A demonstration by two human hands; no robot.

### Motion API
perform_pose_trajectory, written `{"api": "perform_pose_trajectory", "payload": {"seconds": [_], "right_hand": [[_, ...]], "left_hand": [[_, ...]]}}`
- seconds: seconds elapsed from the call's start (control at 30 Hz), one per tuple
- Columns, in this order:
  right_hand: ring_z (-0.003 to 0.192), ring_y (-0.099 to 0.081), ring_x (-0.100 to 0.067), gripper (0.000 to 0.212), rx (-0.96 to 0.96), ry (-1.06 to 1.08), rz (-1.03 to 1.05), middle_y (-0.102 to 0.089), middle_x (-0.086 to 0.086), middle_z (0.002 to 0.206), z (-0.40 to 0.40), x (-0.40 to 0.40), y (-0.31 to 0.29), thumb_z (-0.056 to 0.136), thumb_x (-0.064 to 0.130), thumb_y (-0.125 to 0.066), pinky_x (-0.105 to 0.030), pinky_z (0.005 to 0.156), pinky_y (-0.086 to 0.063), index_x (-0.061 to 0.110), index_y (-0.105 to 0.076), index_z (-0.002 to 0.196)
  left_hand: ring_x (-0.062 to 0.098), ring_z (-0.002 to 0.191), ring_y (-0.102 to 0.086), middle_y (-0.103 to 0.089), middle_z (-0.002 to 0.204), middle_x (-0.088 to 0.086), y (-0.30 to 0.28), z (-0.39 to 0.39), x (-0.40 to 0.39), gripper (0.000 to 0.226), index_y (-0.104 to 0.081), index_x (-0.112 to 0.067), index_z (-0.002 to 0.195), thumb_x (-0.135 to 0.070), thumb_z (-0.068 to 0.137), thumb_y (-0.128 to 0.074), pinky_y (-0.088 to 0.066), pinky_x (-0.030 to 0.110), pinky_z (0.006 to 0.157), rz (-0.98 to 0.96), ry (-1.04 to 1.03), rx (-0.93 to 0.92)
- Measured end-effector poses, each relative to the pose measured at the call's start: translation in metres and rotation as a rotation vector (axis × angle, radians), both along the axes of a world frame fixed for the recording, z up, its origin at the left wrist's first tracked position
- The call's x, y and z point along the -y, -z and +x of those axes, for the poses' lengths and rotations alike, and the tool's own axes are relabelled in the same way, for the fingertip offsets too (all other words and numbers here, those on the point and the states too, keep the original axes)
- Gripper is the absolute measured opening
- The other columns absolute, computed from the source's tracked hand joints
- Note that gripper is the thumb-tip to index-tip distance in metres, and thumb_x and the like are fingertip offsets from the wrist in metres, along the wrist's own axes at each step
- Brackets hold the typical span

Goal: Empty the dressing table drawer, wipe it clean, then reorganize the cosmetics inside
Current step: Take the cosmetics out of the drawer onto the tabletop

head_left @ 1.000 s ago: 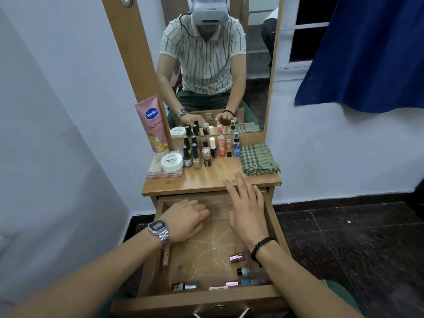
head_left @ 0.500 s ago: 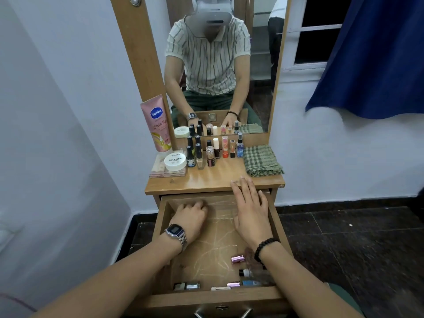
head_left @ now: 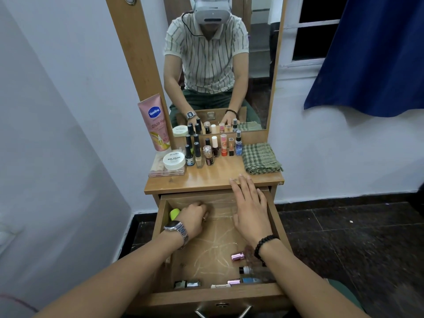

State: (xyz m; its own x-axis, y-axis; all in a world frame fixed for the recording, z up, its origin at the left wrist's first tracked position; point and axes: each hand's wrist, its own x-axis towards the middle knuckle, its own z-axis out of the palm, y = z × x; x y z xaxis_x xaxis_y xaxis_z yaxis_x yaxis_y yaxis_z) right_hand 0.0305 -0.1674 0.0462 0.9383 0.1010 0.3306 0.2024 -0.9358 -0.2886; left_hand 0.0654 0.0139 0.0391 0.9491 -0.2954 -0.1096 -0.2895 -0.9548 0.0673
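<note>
The wooden drawer (head_left: 215,294) stands pulled out under the dressing table top (head_left: 206,182). My left hand (head_left: 195,218) is at the drawer's back left, fingers curled over a yellow-green object (head_left: 174,213) that pokes out beside the palm. My right hand (head_left: 249,207) lies flat with straight fingers over the drawer's back right, fingertips at the table top's front edge. Along the drawer's front lie a pink-capped tube (head_left: 238,256), a clear bottle (head_left: 246,269), a blue bottle (head_left: 249,280), a silver item (head_left: 187,283) and a white tube (head_left: 220,286).
On the table top stand several nail polish bottles (head_left: 208,154), a white jar (head_left: 174,159) on a pink palette (head_left: 165,172), a pink Vaseline tube (head_left: 156,122) and a folded green checked cloth (head_left: 260,158). A mirror (head_left: 259,65) rises behind; a white wall is on the left.
My left hand has slid toward the drawer's back left, and the yellow-green object now shows beside it. My right hand has stayed flat at the back right.
</note>
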Motion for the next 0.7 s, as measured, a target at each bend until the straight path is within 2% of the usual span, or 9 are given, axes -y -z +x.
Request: {"api": "perform_pose_trajectory", "payload": {"seconds": [0.3,0.43,0.5,0.57,0.7], "right_hand": [[0.148,0.008,-0.015,0.09,0.007,0.002,0.019,0.0,0.001,0.162,0.001,0.0,0.002,0.083,0.005,-0.057,-0.04,0.119,-0.007,0.027,-0.007,0.154],[0.148,0.011,-0.014,0.09,-0.009,-0.004,0.029,0.004,0.002,0.162,0.001,0.0,0.0,0.084,0.006,-0.056,-0.041,0.12,-0.006,0.028,-0.005,0.154],[0.148,0.012,-0.014,0.09,-0.012,-0.007,0.04,0.005,0.002,0.162,0.001,0.0,-0.001,0.083,0.005,-0.056,-0.04,0.12,-0.005,0.028,-0.006,0.154],[0.148,0.012,-0.015,0.09,-0.01,-0.01,0.041,0.005,0.002,0.162,0.001,0.0,-0.001,0.083,0.004,-0.057,-0.04,0.119,-0.004,0.028,-0.007,0.154],[0.148,0.008,-0.016,0.091,0.011,0.0,0.043,-0.002,0.0,0.162,0.003,0.0,0.002,0.08,0.003,-0.059,-0.04,0.118,-0.009,0.027,-0.011,0.153]], "left_hand": [[0.028,0.103,-0.062,-0.066,0.112,0.008,-0.001,-0.01,0.002,0.037,-0.057,-0.023,0.12,-0.018,0.083,-0.056,-0.051,0.035,0.084,-0.059,0.059,-0.098],[0.021,0.098,-0.06,-0.064,0.106,0.003,-0.017,-0.018,0.004,0.038,-0.056,-0.019,0.114,-0.029,0.077,-0.057,-0.048,0.03,0.081,-0.304,0.112,-0.101],[0.011,0.089,-0.06,-0.063,0.097,-0.005,-0.031,-0.021,0.004,0.031,-0.054,-0.023,0.108,-0.023,0.078,-0.063,-0.049,0.029,0.079,-0.498,0.118,-0.126],[0.004,0.082,-0.061,-0.064,0.09,-0.011,-0.049,-0.023,0.005,0.028,-0.053,-0.025,0.102,-0.021,0.079,-0.068,-0.051,0.026,0.075,-0.617,0.146,-0.085],[0.002,0.072,-0.059,-0.065,0.082,-0.009,-0.092,-0.011,0.01,0.014,-0.058,-0.023,0.093,-0.034,0.086,-0.065,-0.047,0.016,0.064,-0.642,0.214,0.129]]}}
